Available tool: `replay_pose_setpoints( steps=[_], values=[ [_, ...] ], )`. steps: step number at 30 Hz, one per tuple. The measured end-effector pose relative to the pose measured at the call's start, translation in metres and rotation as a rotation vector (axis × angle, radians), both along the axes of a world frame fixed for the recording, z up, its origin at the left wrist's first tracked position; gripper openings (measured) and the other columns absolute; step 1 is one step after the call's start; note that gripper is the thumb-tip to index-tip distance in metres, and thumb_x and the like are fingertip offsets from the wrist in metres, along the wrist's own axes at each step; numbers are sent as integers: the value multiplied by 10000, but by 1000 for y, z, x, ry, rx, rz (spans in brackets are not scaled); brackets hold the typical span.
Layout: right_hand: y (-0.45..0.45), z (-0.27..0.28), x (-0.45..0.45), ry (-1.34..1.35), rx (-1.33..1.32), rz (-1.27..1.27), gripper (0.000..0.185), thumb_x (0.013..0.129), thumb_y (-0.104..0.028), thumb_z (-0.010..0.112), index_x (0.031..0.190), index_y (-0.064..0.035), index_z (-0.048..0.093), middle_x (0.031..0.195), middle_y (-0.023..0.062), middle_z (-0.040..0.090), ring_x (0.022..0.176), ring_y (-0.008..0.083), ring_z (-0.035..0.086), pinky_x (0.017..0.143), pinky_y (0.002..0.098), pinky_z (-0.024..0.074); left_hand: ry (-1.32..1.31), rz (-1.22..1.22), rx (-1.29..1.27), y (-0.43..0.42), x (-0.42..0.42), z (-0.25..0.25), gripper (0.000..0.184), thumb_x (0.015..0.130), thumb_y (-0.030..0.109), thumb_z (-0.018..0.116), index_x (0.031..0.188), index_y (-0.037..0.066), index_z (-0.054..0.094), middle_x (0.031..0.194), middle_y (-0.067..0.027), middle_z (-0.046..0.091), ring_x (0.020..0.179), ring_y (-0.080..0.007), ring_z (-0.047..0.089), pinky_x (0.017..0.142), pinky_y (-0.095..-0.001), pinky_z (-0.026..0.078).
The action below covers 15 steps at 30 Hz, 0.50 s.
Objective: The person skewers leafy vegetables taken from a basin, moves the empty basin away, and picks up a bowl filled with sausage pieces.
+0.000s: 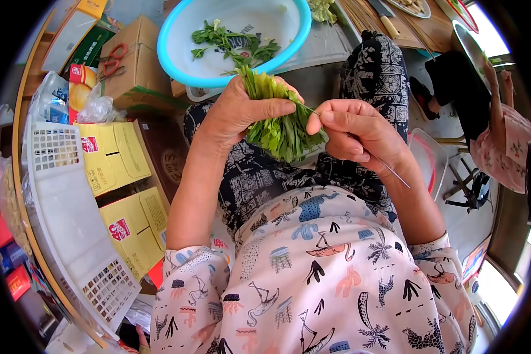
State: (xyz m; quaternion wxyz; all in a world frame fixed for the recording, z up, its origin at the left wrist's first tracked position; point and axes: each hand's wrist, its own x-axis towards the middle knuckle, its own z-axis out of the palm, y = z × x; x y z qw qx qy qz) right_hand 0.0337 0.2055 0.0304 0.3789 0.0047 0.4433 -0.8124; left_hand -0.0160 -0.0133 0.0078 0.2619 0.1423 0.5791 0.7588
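Note:
My left hand is wrapped round a bunch of green leafy vegetables, its thumb across the stems. Cut stem ends point up and the leaves hang down over my lap. To the right, my right hand pinches a thin wire-like strand. One end of the strand reaches the bunch near my left thumb; the other sticks out below my right hand. Beyond the hands is a blue-rimmed basin with loose green sprigs inside.
At the left are a cardboard box with red-handled scissors, yellow boxes and a white plastic rack. A knife lies on a board at the top right. Another person sits at the right.

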Motion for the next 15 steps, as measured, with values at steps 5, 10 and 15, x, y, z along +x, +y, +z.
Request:
replay_pose_setpoints(
  steps=[5,10,15],
  values=[
    [-1,0,-1,14,0,9,246,960,-188,458,934,14,596,454,-61,373,350,20,271,366,182,228,5,8,-23,-1,1,-1,175,713,100,764,847,20,686,811,-29,670,740,-92,606,706,-231,477],
    [0,-3,-1,8,3,11,250,964,-184,452,954,4,617,455,-57,376,351,28,272,361,187,216,-5,-11,-35,-1,0,-1,235,723,122,763,912,9,678,853,-44,676,766,-104,618,725,-236,486],
    [7,-5,-4,-36,-26,-17,251,966,-193,457,942,-1,615,454,-58,377,350,28,282,369,181,226,-168,6,56,-6,-1,-1,321,763,211,742,980,-8,655,914,-74,665,843,-141,626,790,-284,501]
  ],
)
